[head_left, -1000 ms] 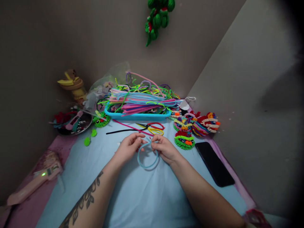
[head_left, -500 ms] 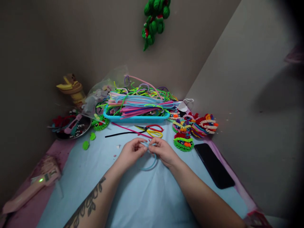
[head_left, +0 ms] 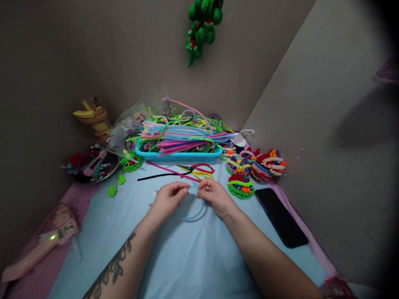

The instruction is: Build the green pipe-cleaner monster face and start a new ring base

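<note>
A light blue pipe cleaner (head_left: pixel 192 219) is bent into a loop over the blue cloth, its two ends crossing at the top. My left hand (head_left: pixel 170 198) pinches it near one end, thumb against fingers. On the other side my right hand (head_left: pixel 213 197) pinches it near the other end. A small gap parts the two hands, and the crossed tips show between them. Just beyond my fingers lie scissors (head_left: pixel 202 171) with one red and one yellow handle, a magenta pipe cleaner (head_left: pixel 170 170) and a black pipe cleaner (head_left: pixel 154 176).
Behind stands a blue tray (head_left: pixel 179 157) heaped with pipe cleaners. Several fuzzy animal heads (head_left: pixel 240 187) sit right, by a black phone (head_left: pixel 281 217). At left are a metal bowl (head_left: pixel 109 168), a green fuzzy head (head_left: pixel 131 162) and a pink glue gun (head_left: pixel 40 251) with a lit green light.
My hands have drawn slightly apart, the left one moving a little left. The loop is wider, and its crossed ends now show between my fingers.
</note>
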`<state>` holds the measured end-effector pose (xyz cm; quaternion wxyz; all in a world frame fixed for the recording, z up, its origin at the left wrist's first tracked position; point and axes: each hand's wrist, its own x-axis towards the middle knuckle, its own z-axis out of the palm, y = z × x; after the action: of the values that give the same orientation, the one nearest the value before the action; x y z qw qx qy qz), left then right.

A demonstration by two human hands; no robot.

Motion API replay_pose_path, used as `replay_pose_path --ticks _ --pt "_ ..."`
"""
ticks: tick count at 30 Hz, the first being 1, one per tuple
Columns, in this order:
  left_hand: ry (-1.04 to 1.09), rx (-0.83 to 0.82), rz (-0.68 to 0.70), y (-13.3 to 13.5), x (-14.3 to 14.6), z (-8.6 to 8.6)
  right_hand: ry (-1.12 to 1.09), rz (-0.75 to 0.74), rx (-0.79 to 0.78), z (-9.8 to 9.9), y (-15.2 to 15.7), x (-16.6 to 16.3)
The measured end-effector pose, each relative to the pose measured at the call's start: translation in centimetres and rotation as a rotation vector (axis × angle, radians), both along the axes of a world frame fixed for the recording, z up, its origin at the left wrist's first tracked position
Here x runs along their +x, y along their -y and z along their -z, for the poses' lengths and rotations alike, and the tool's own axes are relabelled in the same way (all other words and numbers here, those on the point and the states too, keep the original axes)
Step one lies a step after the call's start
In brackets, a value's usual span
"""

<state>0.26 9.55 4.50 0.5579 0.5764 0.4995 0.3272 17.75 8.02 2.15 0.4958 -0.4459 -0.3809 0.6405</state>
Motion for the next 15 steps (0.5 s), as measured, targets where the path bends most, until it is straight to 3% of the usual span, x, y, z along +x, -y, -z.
replay_pose_path --ticks 5,15 --pt "0.051 -0.017 -0.001 0.05 0.04 0.24 0.056 -0.012 0.042 -0.29 -0.03 -0.19" --pt "0.116 -0.045 0.153 0.31 -0.11 0.09 0.073 -0.060 0.003 -0.81 0.33 -0.12"
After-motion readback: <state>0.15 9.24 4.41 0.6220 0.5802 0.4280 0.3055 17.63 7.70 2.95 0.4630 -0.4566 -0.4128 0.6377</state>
